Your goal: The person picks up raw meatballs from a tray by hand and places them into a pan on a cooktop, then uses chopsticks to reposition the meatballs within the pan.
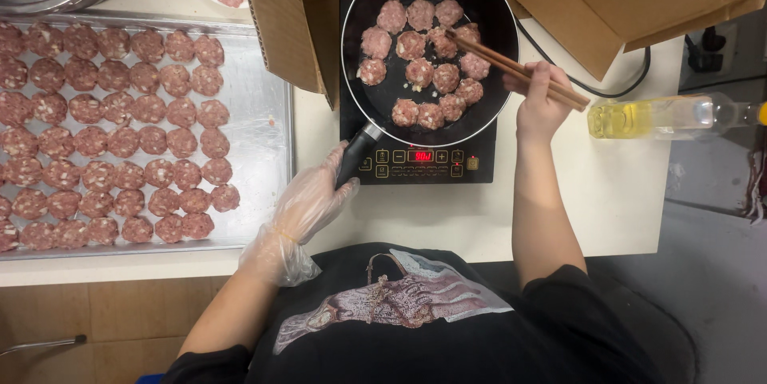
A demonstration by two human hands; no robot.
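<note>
1. Head view: the left hand [307, 200], in a clear plastic glove, has its grip closed round the black pan handle [357, 152]; a firm hold there keeps the frying pan [375, 96] flat on the induction cooktop [415, 164].
2. The right hand [539, 104] pinches wooden chopsticks [511, 71], tips close together at a raw meat patty [467, 35] near the pan's right edge.
3. Judged from this, turning works best by nipping each patty at its sides, gently, since soft mince breaks.
4. On the desk [479, 216], the metal tray [260, 112] of raw patties lies left, an oil bottle [663, 116] right.
</note>
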